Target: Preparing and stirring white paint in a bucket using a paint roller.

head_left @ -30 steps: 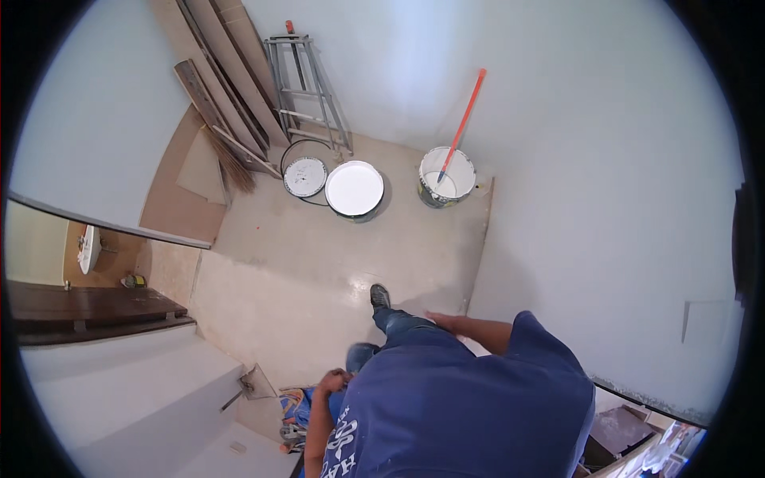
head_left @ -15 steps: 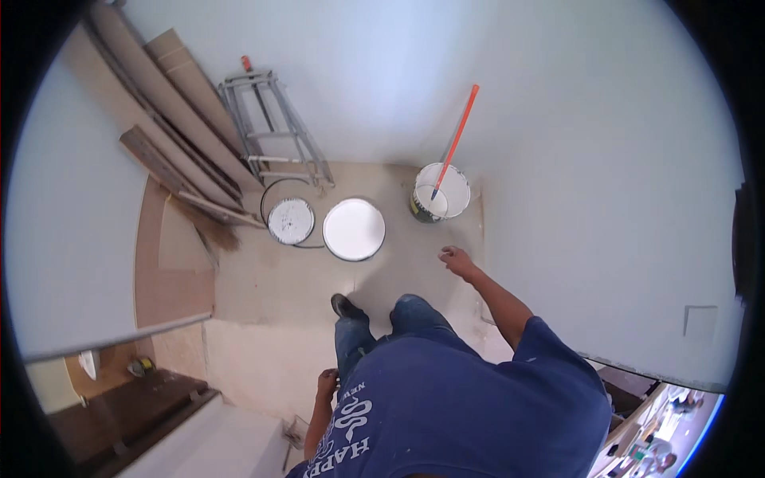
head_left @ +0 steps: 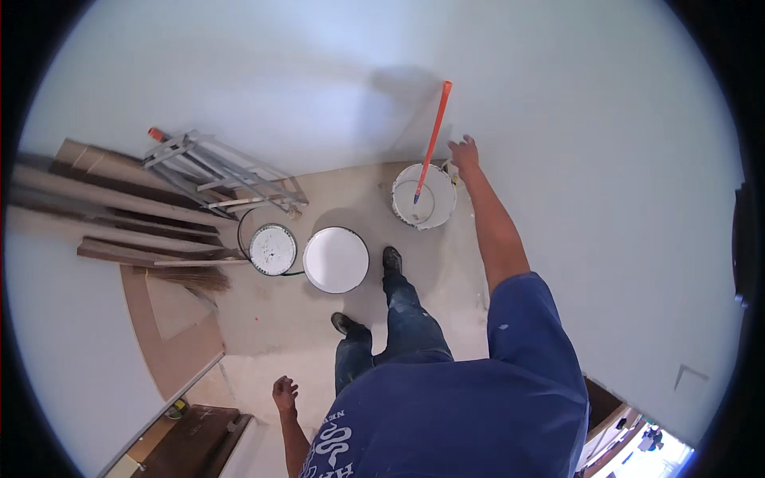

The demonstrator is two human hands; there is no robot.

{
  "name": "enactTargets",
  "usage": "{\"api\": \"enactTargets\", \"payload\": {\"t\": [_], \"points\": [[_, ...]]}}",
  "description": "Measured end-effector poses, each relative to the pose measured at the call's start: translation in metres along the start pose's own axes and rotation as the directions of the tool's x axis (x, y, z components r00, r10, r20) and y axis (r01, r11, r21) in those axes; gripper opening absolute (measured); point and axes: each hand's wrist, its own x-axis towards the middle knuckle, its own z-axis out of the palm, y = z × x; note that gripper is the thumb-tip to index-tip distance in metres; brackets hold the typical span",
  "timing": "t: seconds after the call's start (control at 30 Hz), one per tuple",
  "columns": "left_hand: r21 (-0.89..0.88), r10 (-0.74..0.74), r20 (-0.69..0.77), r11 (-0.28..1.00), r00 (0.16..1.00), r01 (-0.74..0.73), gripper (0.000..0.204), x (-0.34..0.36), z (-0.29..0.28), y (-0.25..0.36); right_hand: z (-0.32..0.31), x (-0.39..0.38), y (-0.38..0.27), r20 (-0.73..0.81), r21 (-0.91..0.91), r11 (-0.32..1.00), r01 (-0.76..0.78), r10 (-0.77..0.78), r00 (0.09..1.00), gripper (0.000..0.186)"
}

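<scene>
My right hand (head_left: 464, 153) reaches forward, its fingers apart and bent slightly, just right of a long red pole (head_left: 436, 127). A gap shows between hand and pole. The pole stands tilted in a white bucket (head_left: 448, 209), its blue-tipped lower end inside and its upper part rising toward the wall. My left hand (head_left: 285, 392) hangs low at my left side, empty, with loosely curled fingers spread from each other. Ahead of my feet stands a round bucket (head_left: 336, 260) with a white top or white contents; I cannot tell which. Left of it is a smaller white, dark-speckled round lid (head_left: 272, 249).
A grey folding stepladder (head_left: 215, 171) leans against the wall at the left. Long brown boards (head_left: 151, 205) and a straw broom head (head_left: 191, 278) lie beside it. Pale walls (head_left: 606, 199) close in ahead and to the right. A dark brown piece (head_left: 191, 442) stands behind at the left.
My right hand has moved forward from below the bucket to beside the pole. My body has stepped forward, and one foot now shows near the buckets. My left hand has swung outward.
</scene>
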Motion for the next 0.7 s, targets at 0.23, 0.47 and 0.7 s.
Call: {"api": "enactTargets", "payload": {"t": [0.23, 0.47, 0.7], "points": [[0.431, 0.002, 0.252, 0.895, 0.968, -0.115, 0.035, -0.04, 0.097, 0.045, 0.063, 0.079, -0.074, -0.081, -0.206, 0.979, -0.011, -0.006, 0.997, 0.093], [0.385, -0.053, 0.325, 0.919, 0.944, -0.081, 0.037, -0.045, 0.178, 0.082, -0.002, 0.07, -0.076, 0.095, -0.52, 0.854, 0.005, 0.052, 0.994, 0.05], [0.427, -0.055, 0.315, 0.9, 0.947, -0.089, 0.039, -0.016, 0.21, 0.123, -0.139, -0.038, -0.035, 0.282, -0.257, 0.941, 0.22, -0.145, 0.948, 0.023]]}}
